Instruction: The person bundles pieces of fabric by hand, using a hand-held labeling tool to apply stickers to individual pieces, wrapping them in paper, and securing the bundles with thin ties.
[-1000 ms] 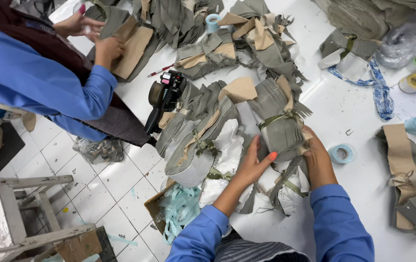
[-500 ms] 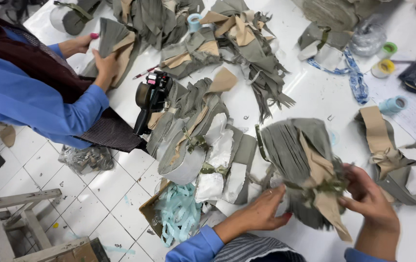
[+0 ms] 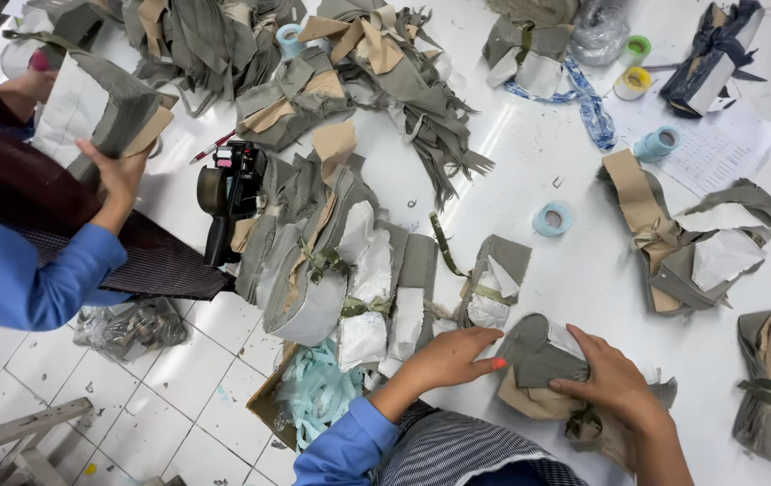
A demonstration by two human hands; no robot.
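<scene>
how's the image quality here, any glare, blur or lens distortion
Head view: even overhead light with soft, short shadows; mild glare on the white table, none that hides detail. The left hand and right hand on the grey fabric bundle look sharp, with no clear motion blur. Wide lens: the table edges and floor tiles lean toward the corners.

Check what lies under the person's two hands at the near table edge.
Both the left hand and right hand press on a tied bundle of grey-green fabric pieces with tan paper, lying on the white table. What lies beneath the bundle is covered.
</scene>
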